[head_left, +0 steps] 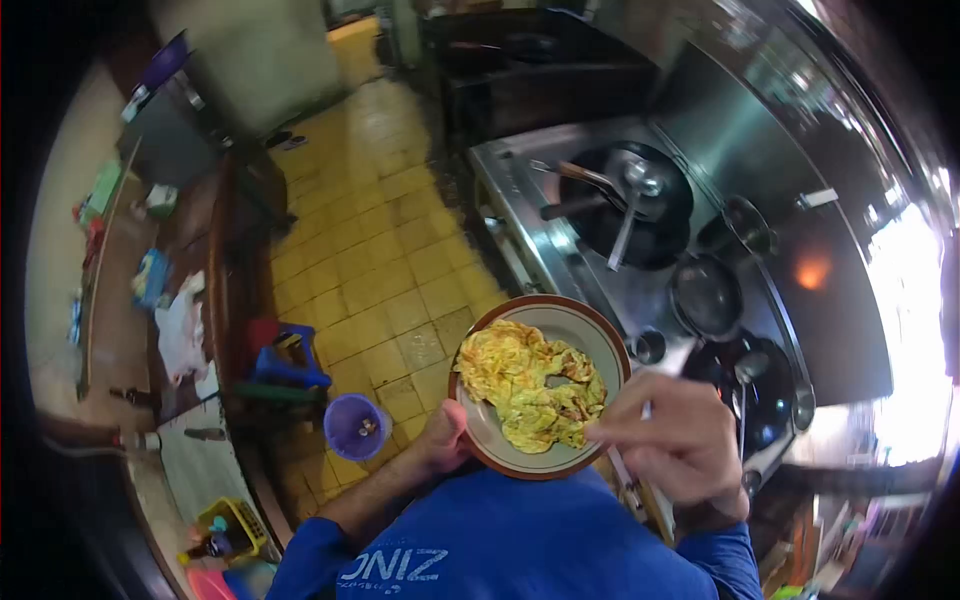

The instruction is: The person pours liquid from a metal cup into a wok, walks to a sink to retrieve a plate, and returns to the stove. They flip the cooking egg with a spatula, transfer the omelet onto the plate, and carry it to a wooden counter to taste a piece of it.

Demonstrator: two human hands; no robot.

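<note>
A round plate (490, 440) with a brown rim is in front of my body, with a yellow-green omelette (540, 385) on it. My left hand (445, 437) grips the plate's lower left edge, its thumb over the rim. Over the lower right rim is my right hand (675, 435), its thumb and index finger pinched together at the omelette's right edge. Its other fingers are curled and slightly blurred.
To the right, a steel stove (560, 250) bears a large wok (625, 240) with ladles and smaller pans (707, 295). A purple bucket (357, 427) stands on the yellow tiled floor (385, 270). Cluttered wooden shelving (185, 215) lines the left.
</note>
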